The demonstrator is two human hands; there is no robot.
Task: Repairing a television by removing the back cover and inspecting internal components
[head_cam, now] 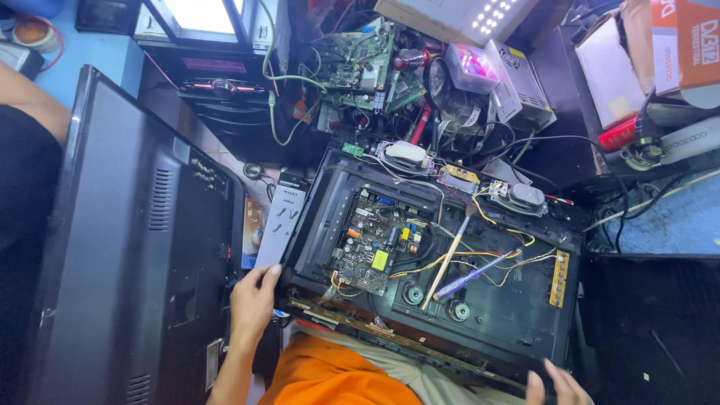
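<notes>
Overhead, an orange-and-white carton (686, 41) sits at the top right corner, and a slim white box with black markings (281, 217) lies just left of the opened television chassis (480, 315). The chassis rests on a crowded repair bench among loose circuit boards, cables and a detached black back cover (127, 247). The left hand (253, 300) curls closed around the chassis's left edge; the right hand (559, 386), fingers spread open, touches its lower right edge. A screwdriver (469, 277) lies inside.
</notes>
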